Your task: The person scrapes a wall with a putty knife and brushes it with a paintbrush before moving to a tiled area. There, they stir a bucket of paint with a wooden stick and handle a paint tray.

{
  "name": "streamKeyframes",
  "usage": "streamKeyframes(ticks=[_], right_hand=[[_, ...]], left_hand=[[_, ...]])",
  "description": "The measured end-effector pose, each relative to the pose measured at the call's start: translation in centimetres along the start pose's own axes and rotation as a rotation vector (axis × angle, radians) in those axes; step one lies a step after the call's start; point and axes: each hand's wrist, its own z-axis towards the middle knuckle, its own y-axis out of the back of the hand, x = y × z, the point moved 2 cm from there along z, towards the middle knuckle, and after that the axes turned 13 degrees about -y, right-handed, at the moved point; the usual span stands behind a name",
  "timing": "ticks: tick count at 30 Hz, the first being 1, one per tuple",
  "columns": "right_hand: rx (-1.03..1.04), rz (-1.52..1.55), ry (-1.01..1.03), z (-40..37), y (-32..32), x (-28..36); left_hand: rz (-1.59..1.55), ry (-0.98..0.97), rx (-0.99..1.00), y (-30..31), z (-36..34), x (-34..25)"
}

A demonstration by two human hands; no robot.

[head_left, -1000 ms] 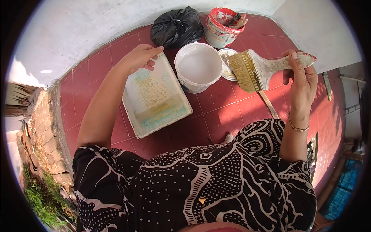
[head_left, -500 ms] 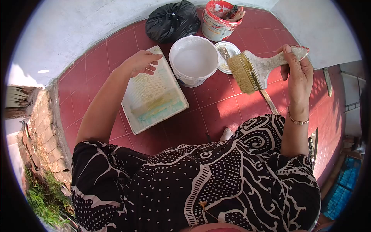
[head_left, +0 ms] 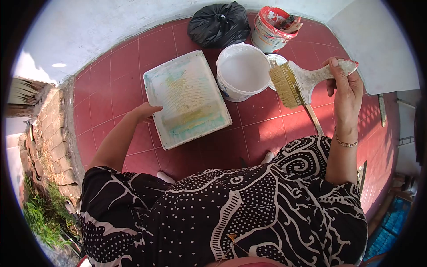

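Note:
My right hand (head_left: 345, 86) holds a wide paintbrush (head_left: 307, 82) by its white, paint-stained handle, the yellowish bristles pointing left. At the left edge of a white paint tray (head_left: 213, 120) is my left hand (head_left: 149, 112), its thumb stretched toward the rim and its other fingers partly hidden; whether it touches the tray I cannot tell. Green and yellow stains mark the tray. Just right of the tray stands a white bucket (head_left: 242, 71) of whitish paint. A round white lid (head_left: 276, 58) lies partly behind the brush.
A black plastic bag (head_left: 218, 26) and a red-rimmed bucket (head_left: 271, 33) with tools in it stand by the wall. A wooden stick (head_left: 314, 120) lies on the red tiled floor (head_left: 100, 104). Bricks (head_left: 55, 142) and grass are at the left.
My left hand has moved from above the tray down and left to its edge. The tray and buckets appear further right in view. The brush remains in my right hand.

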Motion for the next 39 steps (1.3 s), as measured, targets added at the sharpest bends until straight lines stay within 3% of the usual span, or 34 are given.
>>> streamKeyframes(ticks=[2,5,8,13,16,24,29,34,35,39], right_hand=[[0.049,0.018,-0.010,0.3,-0.8,-0.1],[0.111,0.064,-0.008,-0.1,-1.9,0.3],[0.144,0.079,-0.040,0.2,-2.2,-0.5],[0.101,0.029,-0.045,0.8,-1.6,-1.0],[0.108,0.018,-0.049,0.8,-1.6,-0.7],[0.092,-0.014,-0.027,1.0,-1.9,-1.1],[0.072,-0.121,-0.037,1.5,-2.3,-1.5],[0.022,-0.127,-0.041,0.8,-2.4,-1.5],[0.040,-0.134,-0.039,1.0,-2.5,-1.6],[0.071,-0.154,-0.029,1.9,-2.4,-2.7]], left_hand=[[-0.232,-0.081,-0.104,-1.1,2.1,1.1],[-0.373,-0.086,-0.254,-1.1,4.3,2.6],[-0.396,-0.058,-0.280,-0.7,3.5,2.8],[-0.620,-0.120,-0.084,1.6,2.0,1.8],[-0.629,-0.193,-0.125,4.9,-2.3,-0.5],[-0.720,-0.445,-0.347,15.2,-11.3,2.2],[-0.869,-0.602,-0.535,16.1,-18.2,1.0],[-0.975,-0.751,-0.708,13.8,-19.9,2.0],[-1.008,-0.702,-0.823,12.7,-19.9,2.1],[-1.157,-0.540,-0.919,12.3,-18.6,6.9]])
